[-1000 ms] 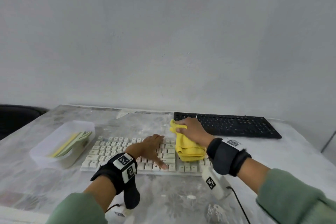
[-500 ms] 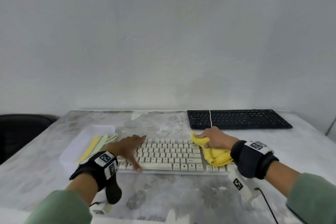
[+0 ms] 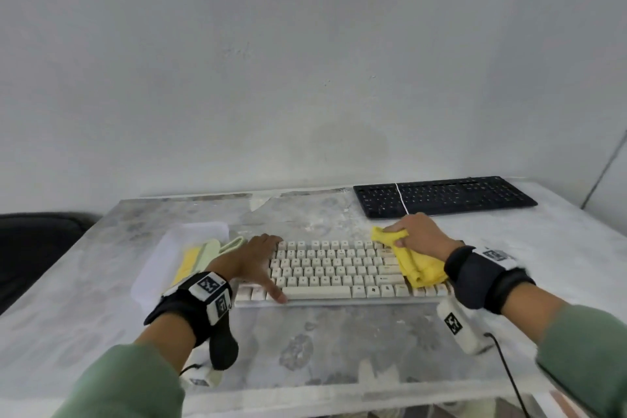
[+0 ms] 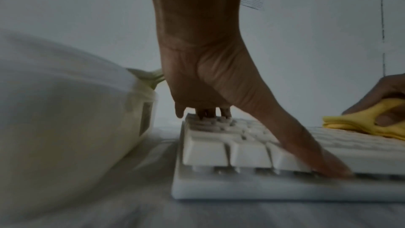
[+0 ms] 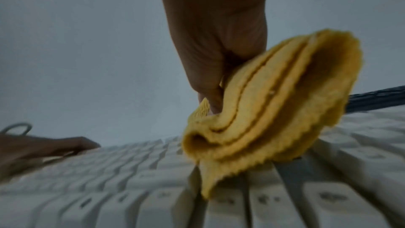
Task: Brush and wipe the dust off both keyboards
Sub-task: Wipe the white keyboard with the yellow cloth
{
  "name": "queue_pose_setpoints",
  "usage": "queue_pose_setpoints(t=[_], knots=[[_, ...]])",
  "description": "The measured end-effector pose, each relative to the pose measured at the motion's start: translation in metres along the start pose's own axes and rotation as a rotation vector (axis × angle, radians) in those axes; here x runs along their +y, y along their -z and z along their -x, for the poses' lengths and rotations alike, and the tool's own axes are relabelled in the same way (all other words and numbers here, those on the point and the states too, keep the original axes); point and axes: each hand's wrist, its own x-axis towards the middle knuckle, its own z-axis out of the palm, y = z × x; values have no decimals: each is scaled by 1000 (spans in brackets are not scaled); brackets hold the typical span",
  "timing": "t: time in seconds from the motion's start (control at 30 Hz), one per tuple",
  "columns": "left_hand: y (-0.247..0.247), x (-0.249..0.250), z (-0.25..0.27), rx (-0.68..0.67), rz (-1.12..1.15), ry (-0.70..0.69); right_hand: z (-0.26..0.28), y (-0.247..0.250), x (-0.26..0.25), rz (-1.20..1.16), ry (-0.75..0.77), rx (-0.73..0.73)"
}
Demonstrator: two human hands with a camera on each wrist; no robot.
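A cream keyboard (image 3: 336, 271) (image 4: 285, 155) (image 5: 153, 188) lies in front of me on the table. My left hand (image 3: 254, 260) (image 4: 219, 93) rests on its left end, fingers spread over the far keys and thumb down at the near edge. My right hand (image 3: 419, 236) (image 5: 214, 49) grips a folded yellow cloth (image 3: 415, 265) (image 4: 361, 126) (image 5: 274, 110) that lies on the keyboard's right end. A black keyboard (image 3: 444, 195) (image 5: 377, 101) sits farther back on the right, untouched.
A clear plastic tub (image 3: 169, 261) (image 4: 65, 119) holding yellow and pale green items stands just left of the cream keyboard, close to my left hand. The marbled table (image 3: 322, 343) meets a white wall behind. A dark chair (image 3: 37, 241) sits at far left.
The right hand carried the yellow cloth from the middle of the cream keyboard to its right end. My left hand shifted from the middle keys to the left end.
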Motion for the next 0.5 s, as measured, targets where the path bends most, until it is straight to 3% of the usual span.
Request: queue_pose_setpoints(t=[0.1, 0.2, 0.27, 0.33, 0.43, 0.5], knots=[[-7, -7, 4, 152, -85, -52, 3, 4, 3, -123, -19, 154], [-13, -7, 12, 290, -137, -101, 5, 6, 6, -283, -30, 405], [-16, -5, 15, 353, -146, -107, 1, 6, 1, -315, -43, 477], [-16, -2, 14, 413, -140, -121, -2, 4, -17, -275, 12, 423], [-15, 2, 12, 454, -143, -131, 1, -10, -45, -36, 110, 222], [-16, 4, 11, 448, -134, -112, 4, -19, -54, 80, 130, 189]])
